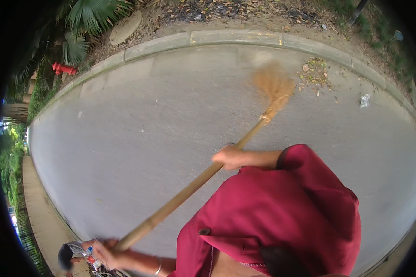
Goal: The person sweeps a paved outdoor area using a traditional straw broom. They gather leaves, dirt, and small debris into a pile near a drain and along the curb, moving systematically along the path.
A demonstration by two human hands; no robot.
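Note:
A long broom with a wooden pole point(180, 199) slants across the view, and its straw head point(273, 85) is smeared by motion near the curb. My right hand point(229, 157) wraps round the pole at mid-length. At the lower left, my left hand point(104, 255), with a bangle at the wrist, is closed round the upper end of the pole. Beside that hand is a cluster of things with a dark rounded part point(65, 256) and grey, red and blue bits; I cannot tell what they are. A pile of dry leaves point(315, 74) lies right of the straw.
A crumpled clear-and-white scrap point(365, 100) lies on the grey pavement point(125, 138) at the right. The stone curb point(235, 38) bends along the far side, with leaf-strewn soil behind. A red hydrant point(64, 69) and palm fronds point(94, 16) stand far left.

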